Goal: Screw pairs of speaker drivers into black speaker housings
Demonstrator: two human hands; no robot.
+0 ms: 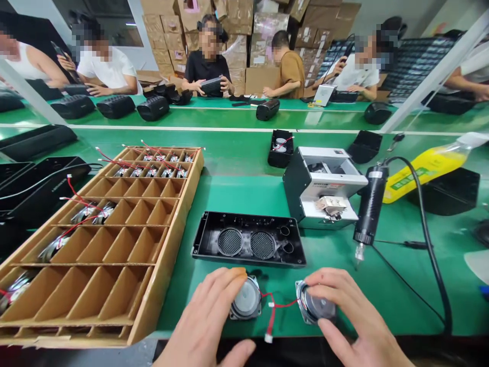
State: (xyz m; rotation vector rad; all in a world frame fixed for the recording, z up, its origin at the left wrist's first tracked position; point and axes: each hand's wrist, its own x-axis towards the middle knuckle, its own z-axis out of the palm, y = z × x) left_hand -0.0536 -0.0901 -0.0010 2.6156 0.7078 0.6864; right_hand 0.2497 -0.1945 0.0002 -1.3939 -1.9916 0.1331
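Two round metal speaker drivers lie on the green bench at its near edge, joined by red wires (284, 305) with a white connector (268, 338). Over the outer side of the left speaker driver (247, 299) rests my left hand (210, 311), fingers stretched out and thumb spread away. My right hand (347, 311) has its fingers and thumb around the right speaker driver (315, 303), which tilts slightly. Just beyond them sits an open black speaker housing (248, 239), its inside facing up, with two round mesh grilles and two small round holes.
To the left stands a divided cardboard tray (168, 255) holding several wired drivers. At right are a screw feeder machine (324, 188), a hanging electric screwdriver (369, 209) with cable, and a yellow bottle (424, 171). Another black housing (280, 148) lies behind. Several co-workers sit across the bench.
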